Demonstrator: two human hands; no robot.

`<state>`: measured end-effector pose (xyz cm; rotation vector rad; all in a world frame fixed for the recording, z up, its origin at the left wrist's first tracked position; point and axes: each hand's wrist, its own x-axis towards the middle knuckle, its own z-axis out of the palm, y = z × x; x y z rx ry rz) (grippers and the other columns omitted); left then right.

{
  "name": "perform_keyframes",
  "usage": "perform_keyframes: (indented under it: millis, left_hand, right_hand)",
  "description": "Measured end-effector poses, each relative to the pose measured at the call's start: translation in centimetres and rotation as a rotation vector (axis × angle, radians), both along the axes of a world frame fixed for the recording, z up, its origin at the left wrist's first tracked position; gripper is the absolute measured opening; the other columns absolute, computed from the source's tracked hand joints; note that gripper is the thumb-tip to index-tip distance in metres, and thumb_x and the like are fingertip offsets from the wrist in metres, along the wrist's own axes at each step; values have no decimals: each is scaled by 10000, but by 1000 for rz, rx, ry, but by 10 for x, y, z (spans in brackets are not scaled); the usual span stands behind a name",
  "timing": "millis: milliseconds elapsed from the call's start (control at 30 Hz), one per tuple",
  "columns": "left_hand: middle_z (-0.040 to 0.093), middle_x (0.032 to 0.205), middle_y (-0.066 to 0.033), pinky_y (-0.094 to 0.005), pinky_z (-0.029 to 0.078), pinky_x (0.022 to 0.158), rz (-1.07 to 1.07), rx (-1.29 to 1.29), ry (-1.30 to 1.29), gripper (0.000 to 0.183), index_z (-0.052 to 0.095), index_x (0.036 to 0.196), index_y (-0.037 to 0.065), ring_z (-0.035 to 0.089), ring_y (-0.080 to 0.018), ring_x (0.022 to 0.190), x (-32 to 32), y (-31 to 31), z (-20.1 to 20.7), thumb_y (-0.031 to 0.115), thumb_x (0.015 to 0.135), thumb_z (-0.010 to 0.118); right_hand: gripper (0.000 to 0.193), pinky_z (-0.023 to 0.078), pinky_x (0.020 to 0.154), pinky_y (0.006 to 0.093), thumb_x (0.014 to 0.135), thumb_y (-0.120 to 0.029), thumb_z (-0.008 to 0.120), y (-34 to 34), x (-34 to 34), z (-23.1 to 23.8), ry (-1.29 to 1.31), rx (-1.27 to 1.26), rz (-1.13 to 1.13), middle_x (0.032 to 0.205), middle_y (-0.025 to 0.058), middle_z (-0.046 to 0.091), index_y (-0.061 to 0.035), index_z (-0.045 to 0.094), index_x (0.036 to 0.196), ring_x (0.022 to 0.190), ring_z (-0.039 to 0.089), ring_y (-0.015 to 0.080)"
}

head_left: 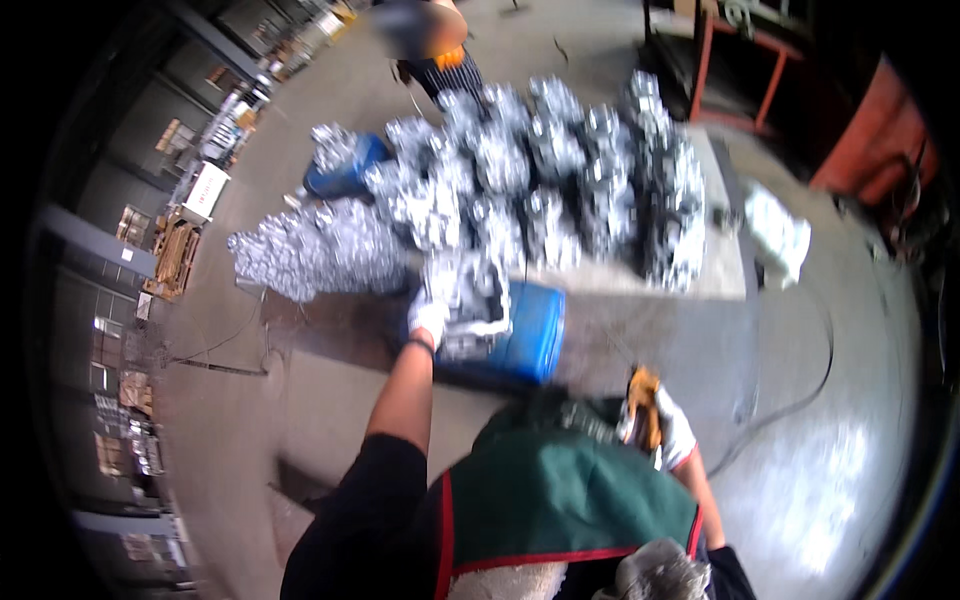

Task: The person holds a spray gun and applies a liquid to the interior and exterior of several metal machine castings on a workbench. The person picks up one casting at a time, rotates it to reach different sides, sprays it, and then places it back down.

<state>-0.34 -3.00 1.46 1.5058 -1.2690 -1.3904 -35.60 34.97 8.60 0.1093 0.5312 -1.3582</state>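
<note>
My left hand [428, 318], in a white glove, grips the left edge of a silver cast-metal housing [490, 328]. The casting is tilted on top of a blue plastic container [538, 335], its hollow side facing me. Low on the right, close to my green apron [560, 490], my right hand [676, 432] wears a white glove too. Its fingers are wrapped round an orange and dark hand tool [645, 400]. A thin rod seems to stick out from the tool toward the casting, but blur hides its exact kind.
Rows of stacked silver castings [540, 170] stand on a pale board [722, 215] beyond the container. A heap of smaller metal parts [320, 250] lies left. A white sack [775, 235] sits at right, above a dark hose [815, 375] on the floor. Another person [455, 80] stands behind.
</note>
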Motion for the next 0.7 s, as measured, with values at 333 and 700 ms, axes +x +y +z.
perform_keyframes:
  millis: [333,700]
  left_hand:
    - [665,937,-126,-376,470,702,93,48,-375,359,601,1107,111,629,-297,824,-45,43,52,320,815,592]
    - [616,1110,-161,-421,461,884,-123,54,-759,379,598,1102,114,562,-352,1055,-50,3,36,332,796,551]
  right_hand:
    - [499,496,763,448,869,-457,549,-9,-7,-10,-126,110,137,910,153,612,-5,542,1079,801,596,321]
    - [529,510,713,411,864,-500,538,-18,-9,5,135,98,51,876,140,620,-24,547,1094,769,602,292]
